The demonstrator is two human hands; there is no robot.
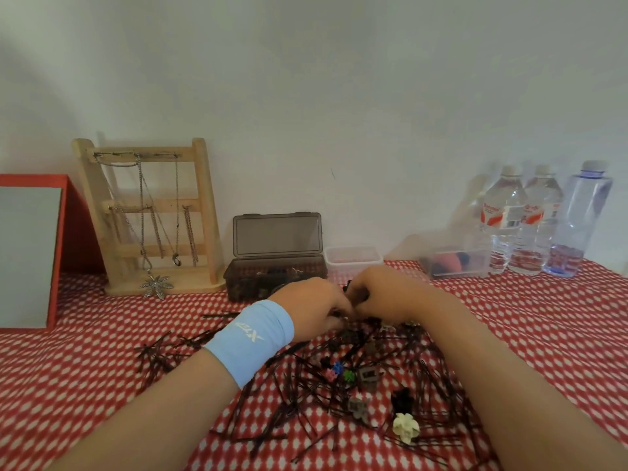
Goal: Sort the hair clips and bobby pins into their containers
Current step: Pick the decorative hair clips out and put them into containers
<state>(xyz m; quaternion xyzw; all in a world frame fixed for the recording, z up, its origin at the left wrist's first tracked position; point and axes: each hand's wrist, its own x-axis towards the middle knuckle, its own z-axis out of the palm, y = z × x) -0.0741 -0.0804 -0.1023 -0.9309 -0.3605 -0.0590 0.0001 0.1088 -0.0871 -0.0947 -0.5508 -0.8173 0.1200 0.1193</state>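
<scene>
Bobby pins (306,396) uncountable (bottles (503,219): three).

Cloth (102,362) on surface: woven fabric, matt. Stand (200,198): pale wood, smooth, no gloss. Chains (154,226): dull metal. Box (277,234): smoky transl. plastic, semi-gloss. Bottles (506,219): clear plastic, glossy. Wristband (249,341): knit cloth, matt. Bobby pins (306,385): thin dark metal. Cream clip (406,426): matt plastic. Dark clip (356,295) in right hand (390,294) grip: too blurred to tell.

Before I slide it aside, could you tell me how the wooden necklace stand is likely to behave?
The wooden necklace stand looks rigid on a broad base, so it probably slides rather than tips. Its hanging chains would likely swing and could tangle.
</scene>
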